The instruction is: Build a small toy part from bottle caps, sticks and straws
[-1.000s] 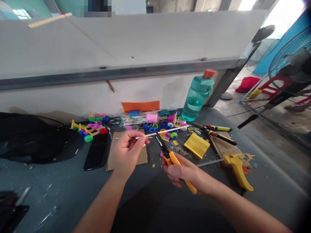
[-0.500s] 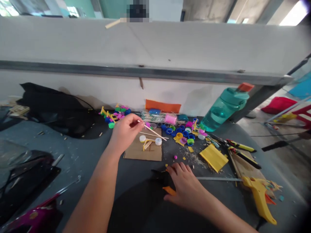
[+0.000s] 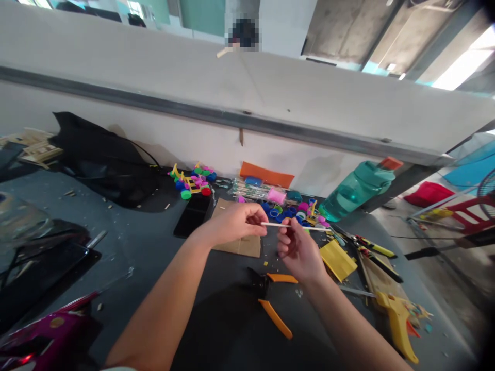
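Over the table, a thin pale wooden stick (image 3: 275, 224) is held level between both hands. My left hand (image 3: 242, 224) pinches its left end between thumb and fingers. My right hand (image 3: 299, 247) grips it farther along, and the rest of the stick pokes out to the right. Beneath my left hand lies a piece of brown cardboard (image 3: 240, 246), partly covered by that hand. Orange-handled cutting pliers (image 3: 276, 306) rest on the dark table below my right hand, their handles spread apart.
Colourful caps and small parts (image 3: 276, 211) cluster behind the hands. To the right stand a teal bottle (image 3: 356, 188), a yellow folded sheet (image 3: 338, 259), pliers (image 3: 381, 257) and a yellow glue gun (image 3: 398, 319). A black phone (image 3: 192, 215) and black bag (image 3: 108, 170) lie left.
My right hand has left the orange-handled pliers and risen to grip the stick. My left hand has moved right with the stick, which has swung to nearly level.
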### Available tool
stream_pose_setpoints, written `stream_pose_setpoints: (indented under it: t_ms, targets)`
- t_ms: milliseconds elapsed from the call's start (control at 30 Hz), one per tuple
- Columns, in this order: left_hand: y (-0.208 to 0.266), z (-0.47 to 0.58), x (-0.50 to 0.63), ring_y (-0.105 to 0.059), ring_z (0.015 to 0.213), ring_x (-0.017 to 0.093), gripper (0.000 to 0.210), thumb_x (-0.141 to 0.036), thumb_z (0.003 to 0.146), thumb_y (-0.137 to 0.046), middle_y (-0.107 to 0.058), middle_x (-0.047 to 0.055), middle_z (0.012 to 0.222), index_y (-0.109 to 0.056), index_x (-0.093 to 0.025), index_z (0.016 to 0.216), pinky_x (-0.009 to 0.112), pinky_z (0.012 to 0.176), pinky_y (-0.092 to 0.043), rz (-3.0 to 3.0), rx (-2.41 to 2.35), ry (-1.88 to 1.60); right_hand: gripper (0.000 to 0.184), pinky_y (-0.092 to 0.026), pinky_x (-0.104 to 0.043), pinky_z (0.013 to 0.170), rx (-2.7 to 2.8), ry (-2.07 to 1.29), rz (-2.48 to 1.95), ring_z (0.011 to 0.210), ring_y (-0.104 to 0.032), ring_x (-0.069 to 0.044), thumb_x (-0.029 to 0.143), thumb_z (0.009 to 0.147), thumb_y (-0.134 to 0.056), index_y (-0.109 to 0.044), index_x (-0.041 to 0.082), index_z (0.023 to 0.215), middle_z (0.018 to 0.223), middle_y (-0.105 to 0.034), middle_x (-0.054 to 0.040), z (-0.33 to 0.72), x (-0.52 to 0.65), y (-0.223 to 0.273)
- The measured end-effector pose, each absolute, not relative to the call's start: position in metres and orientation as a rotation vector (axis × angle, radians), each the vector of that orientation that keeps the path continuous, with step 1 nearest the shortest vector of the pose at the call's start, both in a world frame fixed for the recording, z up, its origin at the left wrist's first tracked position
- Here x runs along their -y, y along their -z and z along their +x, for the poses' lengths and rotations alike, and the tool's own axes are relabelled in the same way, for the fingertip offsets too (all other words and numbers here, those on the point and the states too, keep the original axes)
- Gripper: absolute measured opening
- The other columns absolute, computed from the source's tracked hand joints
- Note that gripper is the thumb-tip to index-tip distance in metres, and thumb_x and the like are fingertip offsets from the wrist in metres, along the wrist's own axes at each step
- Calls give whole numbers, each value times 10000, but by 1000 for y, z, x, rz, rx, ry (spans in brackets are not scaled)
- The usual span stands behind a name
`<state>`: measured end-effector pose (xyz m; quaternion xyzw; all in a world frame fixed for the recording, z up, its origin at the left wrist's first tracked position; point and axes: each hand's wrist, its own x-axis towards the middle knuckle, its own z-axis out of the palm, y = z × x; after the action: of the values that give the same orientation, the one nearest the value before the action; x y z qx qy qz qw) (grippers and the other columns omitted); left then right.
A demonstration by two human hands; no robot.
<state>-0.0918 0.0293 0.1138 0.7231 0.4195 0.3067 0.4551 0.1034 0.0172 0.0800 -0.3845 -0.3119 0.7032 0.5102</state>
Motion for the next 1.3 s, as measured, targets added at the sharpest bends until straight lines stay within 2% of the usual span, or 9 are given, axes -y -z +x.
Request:
stream_pose_setpoints:
  t_ms: [100, 200, 400, 600, 833, 1000, 1167, 1300]
  targets:
    - [-101, -123, -41, -627, 902, 176, 287, -234, 757, -592, -669, 54, 993, -587, -198, 1042, 284, 781, -483, 1845, -1328, -689, 322, -386, -199, 421, 850, -1424, -967, 483, -414, -81, 501, 763, -617, -572, 182, 757, 608, -479, 40, 101, -36, -71]
    - [-81, -142, -54, -604, 965, 220, 275, -189, 754, -544, -659, 60, 1045, -610, -211, 1020, 304, 811, -454, 1987, -1693, -527, 346, -387, -202, 408, 1059, -1226, -1046, 436, -412, -78, 515, 774, -600, -573, 178, 701, 531, -451, 56, 100, -53, -57]
    - [-41, -133, -70, -587, 969, 223, 309, -85, 668, -516, -647, 57, 1029, -629, -206, 929, 284, 803, -426, 2166, -1568, -349, 361, -366, -201, 407, 1314, -1162, -1140, 406, -433, -73, 517, 816, -533, -555, 180, 688, 523, -440, 66, 99, -64, -39]
    - [-42, -133, -75, -608, 807, 204, 224, -238, 711, -556, -672, 27, 877, -649, -205, 912, 267, 686, -413, 2047, -1574, -336, 325, -373, -200, 412, 1330, -1173, -1149, 419, -433, -73, 474, 831, -515, -553, 180, 697, 551, -432, 62, 110, -68, -34]
    - [-57, -134, -66, -611, 727, 182, 381, -457, 780, -516, -671, 47, 876, -607, -177, 1021, 258, 622, -422, 1757, -1436, -433, 201, -422, -214, 473, 1334, -1214, -1064, 464, -487, -85, 387, 825, -534, -561, 188, 808, 604, -469, 58, 122, -74, -42]
    - [-62, -118, -63, -589, 660, 149, 326, -466, 825, -471, -647, 40, 788, -574, -168, 908, 242, 577, -419, 1701, -1300, -355, 205, -424, -230, 487, 1537, -1135, -1099, 500, -513, -101, 357, 818, -526, -609, 178, 873, 682, -551, 16, 121, -70, -45]
    - [-56, -105, -65, -578, 715, 160, 299, -440, 853, -450, -646, 26, 782, -608, -187, 870, 247, 632, -389, 1927, -1262, -287, 225, -438, -243, 473, 1695, -936, -1222, 498, -519, -124, 397, 814, -533, -615, 188, 823, 632, -555, 7, 125, -72, -44]
    - [-44, -101, -70, -589, 749, 178, 214, -350, 835, -478, -666, 33, 819, -623, -200, 881, 254, 644, -375, 2014, -1305, -242, 183, -511, -274, 482, 1611, -1090, -1178, 552, -578, -156, 381, 811, -524, -574, 207, 837, 650, -576, 3, 129, -77, -40]
